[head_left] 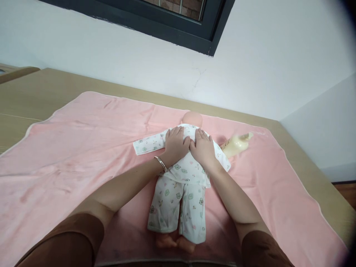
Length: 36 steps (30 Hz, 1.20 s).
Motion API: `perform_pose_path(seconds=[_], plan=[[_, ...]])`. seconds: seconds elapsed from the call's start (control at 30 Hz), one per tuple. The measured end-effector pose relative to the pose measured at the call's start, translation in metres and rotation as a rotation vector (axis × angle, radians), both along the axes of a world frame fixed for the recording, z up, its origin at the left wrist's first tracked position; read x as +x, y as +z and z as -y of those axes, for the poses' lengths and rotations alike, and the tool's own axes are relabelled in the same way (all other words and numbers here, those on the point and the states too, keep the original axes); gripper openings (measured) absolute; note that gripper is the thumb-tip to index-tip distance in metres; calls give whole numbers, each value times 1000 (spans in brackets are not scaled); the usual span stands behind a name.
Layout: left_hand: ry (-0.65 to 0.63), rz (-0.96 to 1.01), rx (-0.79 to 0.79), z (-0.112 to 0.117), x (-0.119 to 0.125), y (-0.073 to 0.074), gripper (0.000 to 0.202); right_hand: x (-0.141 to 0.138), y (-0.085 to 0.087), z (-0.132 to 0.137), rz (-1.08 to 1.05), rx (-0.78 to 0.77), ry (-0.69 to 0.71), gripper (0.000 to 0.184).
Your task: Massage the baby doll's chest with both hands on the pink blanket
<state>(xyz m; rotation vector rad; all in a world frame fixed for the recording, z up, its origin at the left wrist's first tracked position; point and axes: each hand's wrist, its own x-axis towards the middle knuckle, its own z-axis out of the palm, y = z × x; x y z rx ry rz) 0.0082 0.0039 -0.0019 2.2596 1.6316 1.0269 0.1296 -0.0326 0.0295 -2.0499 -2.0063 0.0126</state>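
A baby doll (180, 193) in white printed pyjamas lies on a pink blanket (69, 155), head (191, 118) toward the wall, bare feet (174, 243) toward me. My left hand (175, 142) lies flat on the doll's chest, fingers stretched out, a bangle on the wrist. My right hand (203, 146) rests flat beside it on the chest, fingers also extended. One empty pyjama sleeve (147, 144) lies spread to the left. The doll's bare arm (236, 144) sticks out to the right, beyond the shirt.
The blanket covers a wooden surface (33, 92) that runs to a white wall (139, 63). A dark-framed window (172, 22) sits above. The surface's right edge (328, 193) drops off to the floor.
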Motion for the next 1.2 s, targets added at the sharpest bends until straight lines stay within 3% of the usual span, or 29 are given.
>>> perform_pose_path(seconds=[0.17,0.37,0.97,1.2], plan=[[1,28,12,-1,-1,-1,45,-2,-2,4,65,90,46,53],[-11,45,27,-1,-2,-2,43,-2,-1,4,51,80,51,52],[-6,78,9,-6,-1,-5,52,2,-5,-4,-98,30,-19,66],[-55,190,2,-6,-3,-11,70,-9,-4,9,-15,215,99,60]])
